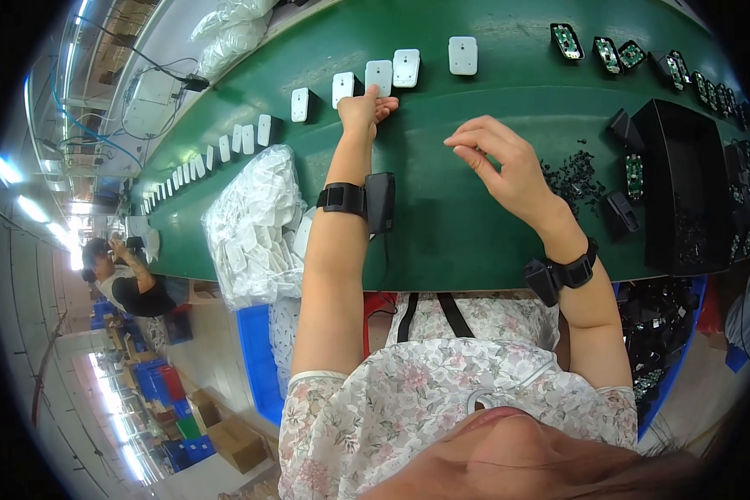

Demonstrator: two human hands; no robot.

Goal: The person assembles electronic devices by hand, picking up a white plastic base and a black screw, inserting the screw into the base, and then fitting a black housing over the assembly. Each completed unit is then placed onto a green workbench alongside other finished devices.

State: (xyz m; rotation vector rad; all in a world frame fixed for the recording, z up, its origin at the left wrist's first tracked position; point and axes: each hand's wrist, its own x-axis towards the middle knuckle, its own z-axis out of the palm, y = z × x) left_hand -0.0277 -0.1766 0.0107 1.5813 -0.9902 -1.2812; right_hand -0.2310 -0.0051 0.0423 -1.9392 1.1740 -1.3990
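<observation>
My left hand (361,111) is stretched forward to a row of small cases with white faces and black sides. Its thumb lies on the white face of one case (379,75), and its fingers curl around the near end, partly hidden. Close by on either side stand another white-faced case (406,67) and one more (343,87). Over the green bench (442,217) hovers my right hand (505,163), fingers extended and thumb apart, nothing visible in it. Nearest to it is a pile of small black parts (577,178).
More white-faced cases (225,148) run down the left. A clear bag of white shells (258,225) lies at the near left. Open cases with green circuit boards (607,55) line the far right, beyond a black bin (683,167). A co-worker (129,279) sits far left.
</observation>
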